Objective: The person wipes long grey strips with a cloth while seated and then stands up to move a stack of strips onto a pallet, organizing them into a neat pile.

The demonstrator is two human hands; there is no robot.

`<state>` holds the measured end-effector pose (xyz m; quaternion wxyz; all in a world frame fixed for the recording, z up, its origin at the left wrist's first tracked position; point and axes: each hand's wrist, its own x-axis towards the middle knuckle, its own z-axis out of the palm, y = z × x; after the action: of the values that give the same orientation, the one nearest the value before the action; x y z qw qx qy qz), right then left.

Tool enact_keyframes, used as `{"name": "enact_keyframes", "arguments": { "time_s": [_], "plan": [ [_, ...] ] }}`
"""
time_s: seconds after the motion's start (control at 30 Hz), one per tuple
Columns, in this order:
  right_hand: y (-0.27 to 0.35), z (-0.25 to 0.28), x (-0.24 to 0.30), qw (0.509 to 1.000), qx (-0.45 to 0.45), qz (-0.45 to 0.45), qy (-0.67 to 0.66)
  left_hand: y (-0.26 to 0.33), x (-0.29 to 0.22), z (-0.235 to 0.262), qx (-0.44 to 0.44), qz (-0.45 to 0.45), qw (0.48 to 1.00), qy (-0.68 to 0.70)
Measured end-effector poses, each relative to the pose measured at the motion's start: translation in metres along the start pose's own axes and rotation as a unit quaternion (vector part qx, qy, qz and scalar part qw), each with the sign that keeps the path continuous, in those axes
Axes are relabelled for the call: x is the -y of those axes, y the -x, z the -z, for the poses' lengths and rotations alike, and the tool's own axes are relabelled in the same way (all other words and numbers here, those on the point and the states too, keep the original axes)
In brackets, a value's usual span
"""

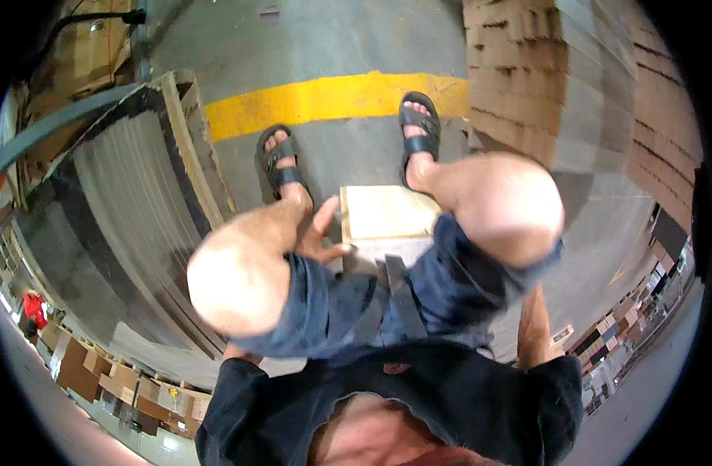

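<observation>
Between my lower legs is a pale, box-like block (391, 211) with a light wood-coloured top and a whitish near side. My left hand (321, 235) reaches past my left knee to the block's left edge. Its fingers are spread, and they are at or very near that edge; whether they touch cannot be made out. Nothing shows in its grasp. My right forearm (533, 326) comes down outside my right thigh, and the hand itself is hidden behind the leg. My knees are bent wide, with both sandalled feet (418, 128) on the floor beyond the block.
A wood-edged stack of grey sheets (138, 186) stands close at my left. Tall stacks of brown cardboard (519, 78) rise at the far right. A yellow line (333, 99) crosses the grey floor. Farther off are cartons (135, 380) and a person in red (34, 309).
</observation>
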<state>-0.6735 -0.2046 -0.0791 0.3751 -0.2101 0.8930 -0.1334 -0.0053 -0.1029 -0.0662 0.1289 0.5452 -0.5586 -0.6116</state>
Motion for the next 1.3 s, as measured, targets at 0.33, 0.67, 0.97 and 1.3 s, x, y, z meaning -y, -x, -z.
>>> {"name": "enact_keyframes", "arguments": {
  "time_s": [0.33,0.67,0.97,1.3],
  "plan": [
    [0.056,-0.089,-0.068,0.998,0.028,-0.013,0.051,0.014,-0.117,0.082,-0.180,0.137,0.948,0.224],
    [0.070,-0.074,-0.162,0.991,0.060,0.099,0.071,0.072,-0.162,0.068,-0.184,0.548,0.697,0.425],
    [0.081,-0.061,-0.218,0.887,-0.091,0.399,0.214,0.136,0.161,-0.068,-0.203,0.205,0.878,0.383],
    [0.119,-0.018,-0.087,0.944,-0.126,0.286,-0.107,0.170,0.157,-0.037,-0.312,0.039,0.919,0.240]
  ]
}}
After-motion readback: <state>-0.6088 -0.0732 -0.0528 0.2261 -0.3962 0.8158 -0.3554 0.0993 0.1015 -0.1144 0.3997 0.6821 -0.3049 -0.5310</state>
